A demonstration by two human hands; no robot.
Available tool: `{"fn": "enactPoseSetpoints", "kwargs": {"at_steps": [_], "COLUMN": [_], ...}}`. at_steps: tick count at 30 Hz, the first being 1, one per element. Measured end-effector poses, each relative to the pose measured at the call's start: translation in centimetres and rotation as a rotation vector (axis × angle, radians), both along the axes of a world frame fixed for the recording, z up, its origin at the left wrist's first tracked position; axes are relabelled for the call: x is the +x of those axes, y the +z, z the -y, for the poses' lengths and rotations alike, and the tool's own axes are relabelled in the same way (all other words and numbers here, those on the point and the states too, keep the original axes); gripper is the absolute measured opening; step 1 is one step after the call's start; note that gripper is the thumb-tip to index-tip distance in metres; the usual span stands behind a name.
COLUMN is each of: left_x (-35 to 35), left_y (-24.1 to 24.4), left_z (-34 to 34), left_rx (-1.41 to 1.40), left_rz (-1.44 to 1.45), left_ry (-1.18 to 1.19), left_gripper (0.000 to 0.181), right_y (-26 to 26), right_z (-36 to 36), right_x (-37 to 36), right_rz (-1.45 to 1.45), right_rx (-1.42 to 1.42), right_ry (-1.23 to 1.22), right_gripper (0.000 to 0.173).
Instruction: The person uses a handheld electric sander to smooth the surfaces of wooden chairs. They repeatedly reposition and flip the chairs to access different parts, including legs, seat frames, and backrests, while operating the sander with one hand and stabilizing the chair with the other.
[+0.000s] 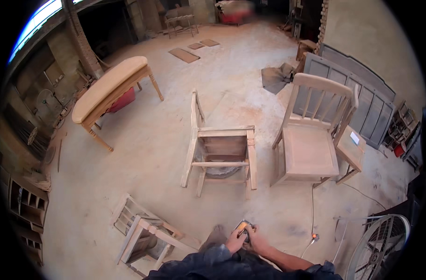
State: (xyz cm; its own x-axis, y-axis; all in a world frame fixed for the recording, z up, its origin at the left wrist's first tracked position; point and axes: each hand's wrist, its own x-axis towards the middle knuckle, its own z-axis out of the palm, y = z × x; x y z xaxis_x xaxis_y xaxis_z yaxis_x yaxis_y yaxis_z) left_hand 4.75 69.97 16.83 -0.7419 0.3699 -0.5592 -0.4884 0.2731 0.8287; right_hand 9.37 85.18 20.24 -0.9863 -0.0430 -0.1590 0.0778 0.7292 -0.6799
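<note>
Close to my body, both hands hold a small orange and black power tool (242, 226), which looks like an electric sander. My left hand (235, 240) grips its left side, and my right hand (256, 240) wraps the right side. Its underside is hidden. Just ahead lies a bare wooden chair (224, 133) tipped over, its legs pointing towards me. A second wooden chair (153, 231) rests tipped at my left. To the right an upright wooden chair (310, 150) with a spindle back stands on the floor.
A half-round wooden table (111, 87) stands at the far left. Behind the upright chair are a small wooden stool (353, 150) and grey panelled boards (367, 115). A large fan (377, 248) is at the lower right, near a cable (312, 210) on the dusty floor.
</note>
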Motion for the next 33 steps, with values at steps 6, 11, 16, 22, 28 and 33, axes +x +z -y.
{"fn": "enactPoseSetpoints", "kwargs": {"at_steps": [6,11,16,22,28,33], "left_x": [-10.9,-30.8,-53.6,-70.9,-72.0,-74.2], "left_y": [-3.7,-5.3,-7.6,-14.6,-17.7,-17.5], "left_z": [1.5,3.1,-1.5,-8.7,-12.7,-10.1], "left_rx": [-0.315,-0.423,-0.466,-0.579,-0.696,-0.743], "left_rz": [-0.429,-0.877,-1.191,-1.479,-1.184,-1.281], "left_ry": [-0.191,-0.192,-0.302,-0.504,-0.654,-0.582], "left_gripper": [0.042,0.039,0.043,0.049,0.035,0.039], "right_y": [-5.8,-9.3,-15.6,-25.4,-34.6,-40.5], "right_z": [-0.4,-1.4,-2.3,-3.5,-6.8,-8.4], "right_x": [-4.7,-8.5,-12.4,-18.2,-23.5,-29.2], "right_rz": [0.144,0.306,0.346,0.392,0.151,0.108], "right_rx": [-0.060,0.008,0.052,0.053,0.266,0.233], "right_ry": [-0.341,-0.580,-0.735,-0.903,-0.751,-0.726], "right_gripper": [0.085,0.087,0.086,0.079,0.058,0.060]}}
